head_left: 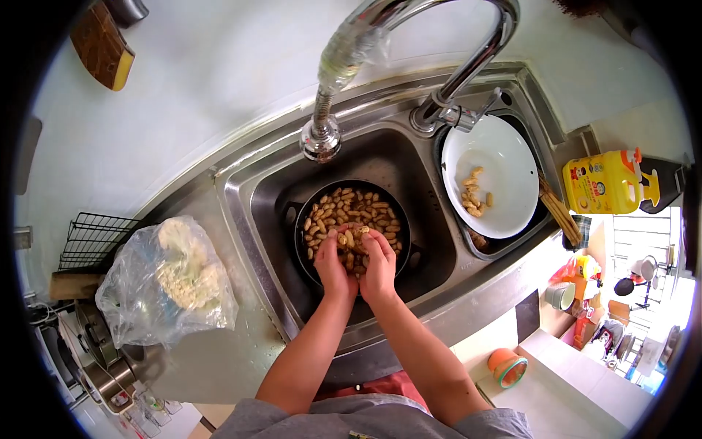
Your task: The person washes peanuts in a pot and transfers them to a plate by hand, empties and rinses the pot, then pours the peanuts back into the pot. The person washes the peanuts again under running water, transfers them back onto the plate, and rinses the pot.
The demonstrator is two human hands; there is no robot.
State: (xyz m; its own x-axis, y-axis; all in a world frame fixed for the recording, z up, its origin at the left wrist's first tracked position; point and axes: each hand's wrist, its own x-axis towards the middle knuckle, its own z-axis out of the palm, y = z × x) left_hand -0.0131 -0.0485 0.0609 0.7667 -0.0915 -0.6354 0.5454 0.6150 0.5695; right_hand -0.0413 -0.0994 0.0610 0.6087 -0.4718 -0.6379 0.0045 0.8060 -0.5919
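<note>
The left hand and the right hand meet side by side at the wrists, cupped, with fingers half curled and a small heap of unshelled peanuts between them. How firmly each of the 2 hands grips cannot be told. More peanuts lie directly below and beyond the fingers in a dark pan, whose near part the hands hide. The pan sits in the sink basin under both hands. Ahead and slightly left of the hands, the tap's spray head hangs over the basin, the closest obstacle above. To the right of the right hand, a white bowl holds a few peanuts in the 2nd basin, with wooden sticks by its outer edge and a yellow jug farther right. Well left of the left hand, a clear plastic bag with cauliflower rests on the counter, near a black wire rack.
</note>
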